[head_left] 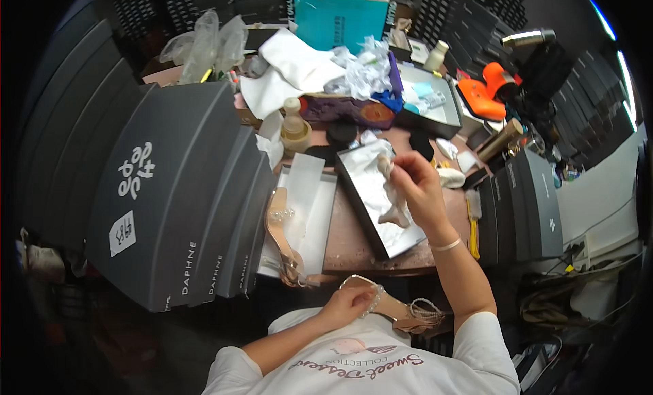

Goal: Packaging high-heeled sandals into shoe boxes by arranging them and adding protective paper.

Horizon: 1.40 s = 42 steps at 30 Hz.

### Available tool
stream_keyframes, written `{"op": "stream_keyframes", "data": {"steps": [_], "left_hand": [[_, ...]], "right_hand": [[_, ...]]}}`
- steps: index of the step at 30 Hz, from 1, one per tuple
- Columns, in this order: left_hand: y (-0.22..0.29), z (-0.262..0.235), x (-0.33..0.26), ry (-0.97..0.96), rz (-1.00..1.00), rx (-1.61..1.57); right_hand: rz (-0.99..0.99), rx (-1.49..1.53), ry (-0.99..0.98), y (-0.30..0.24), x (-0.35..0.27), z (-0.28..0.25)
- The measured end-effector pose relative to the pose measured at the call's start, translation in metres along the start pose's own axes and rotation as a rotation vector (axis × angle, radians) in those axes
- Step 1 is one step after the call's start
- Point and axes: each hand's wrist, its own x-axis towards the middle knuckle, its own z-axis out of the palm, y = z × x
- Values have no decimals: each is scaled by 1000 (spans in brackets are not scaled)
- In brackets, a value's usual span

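Note:
Close to my body, my left hand (348,306) is closed on a beige sandal (392,308) with pearl trim and a beaded ankle strap. Above an open shoebox (354,203) lined with white tissue paper (369,165), my right hand (420,187) pinches a limp, crumpled greyish-beige cloth (396,215) that hangs down. To the left, a matching sandal (277,225) lies along the edge of a white box part (328,191) with a sheet of white paper in it.
Stacked dark shoeboxes (166,184) fill the left side; more boxes (527,204) stand at the right. A yellow-handled brush (473,235) lies at the table's right. Behind are a bottle in a beige cup (295,133), a purple box (340,111) with crumpled plastic, and an orange tool (481,99).

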Motion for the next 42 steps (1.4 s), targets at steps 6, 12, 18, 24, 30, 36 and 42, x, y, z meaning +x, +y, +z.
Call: {"op": "stream_keyframes", "data": {"steps": [6,12,18,24,30,36,42], "left_hand": [[-9,-12,0,10,-64,44],[-25,-7,0,62,-76,-131],[2,-19,-7,99,98,-88],[53,-41,17,-240,229,-95],[49,-51,27,-228,415,345],[41,-31,29,-29,315,27],[32,-18,-8,130,396,524]], "right_hand": [[12,211,-135,42,157,58],[-600,-1054,-187,79,152,39],[197,-656,-569,39,-14,-42],[842,135,-552,32,-207,-50],[921,428,-44,42,-262,-12],[858,348,17,54,-259,6],[1010,511,-125,58,-255,-3]]}}
